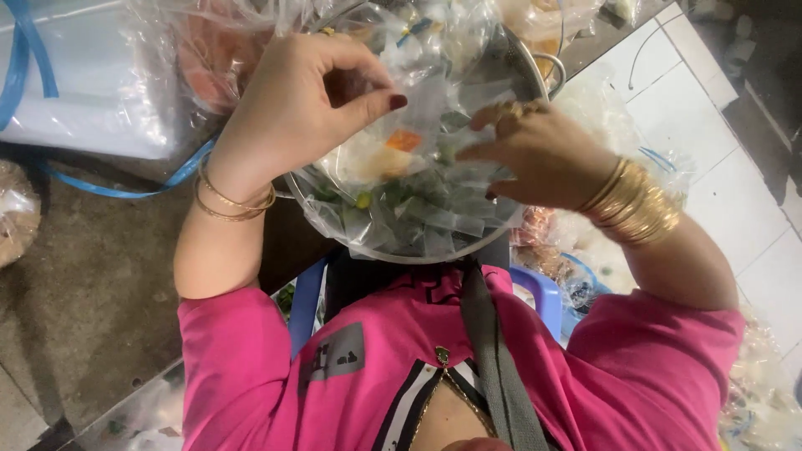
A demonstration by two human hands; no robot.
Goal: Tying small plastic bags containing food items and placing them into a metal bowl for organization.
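Observation:
My left hand pinches the top of a small clear plastic bag holding white and orange food pieces. My right hand, with gold rings and several gold bangles on the wrist, grips the same bag from the right side. Both hands work over a round metal bowl filled with several small clear packets of green herbs and chilli. The bowl sits close in front of my chest, above my pink top.
A white box wrapped in plastic with blue straps lies at the upper left. Clear bags of food sit behind the bowl. A blue plastic stool and more packets are at the right on white floor tiles.

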